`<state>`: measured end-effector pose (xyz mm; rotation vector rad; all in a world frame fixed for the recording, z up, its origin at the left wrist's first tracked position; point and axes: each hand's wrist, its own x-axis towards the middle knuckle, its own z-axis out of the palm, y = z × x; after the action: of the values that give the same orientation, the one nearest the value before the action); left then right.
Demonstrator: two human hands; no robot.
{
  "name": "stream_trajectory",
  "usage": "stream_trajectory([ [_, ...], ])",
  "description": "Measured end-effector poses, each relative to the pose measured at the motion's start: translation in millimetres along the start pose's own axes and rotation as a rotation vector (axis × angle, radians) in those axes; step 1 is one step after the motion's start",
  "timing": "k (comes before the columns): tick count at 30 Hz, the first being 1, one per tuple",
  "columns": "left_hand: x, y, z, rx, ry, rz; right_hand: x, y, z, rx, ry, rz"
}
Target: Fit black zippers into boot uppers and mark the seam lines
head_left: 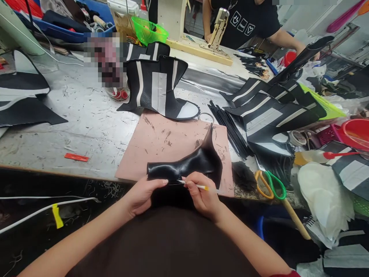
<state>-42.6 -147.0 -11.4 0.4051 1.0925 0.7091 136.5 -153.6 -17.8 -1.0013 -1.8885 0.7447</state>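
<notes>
A person's left hand (pixel 141 194) grips the near end of a black leather boot upper (pixel 190 163), fingers curled around its edge. The right hand (pixel 203 196) pinches a thin white pen (pixel 196 186), its tip touching the leather. The upper lies at the near edge of a pink mat (pixel 161 144) on the scuffed worktop (pixel 86 119). Striped black and white boot uppers (pixel 157 86) stand behind the mat; green-and-orange-handled scissors (pixel 271 184) lie to the right.
</notes>
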Motion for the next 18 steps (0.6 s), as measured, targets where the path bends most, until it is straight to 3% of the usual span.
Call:
stream_trajectory([
  [18, 1.3, -1.3, 0.0, -0.072, 0.012, -0.003, 0.1, -3.7, 0.9, -0.072, -0.002, -0.034],
])
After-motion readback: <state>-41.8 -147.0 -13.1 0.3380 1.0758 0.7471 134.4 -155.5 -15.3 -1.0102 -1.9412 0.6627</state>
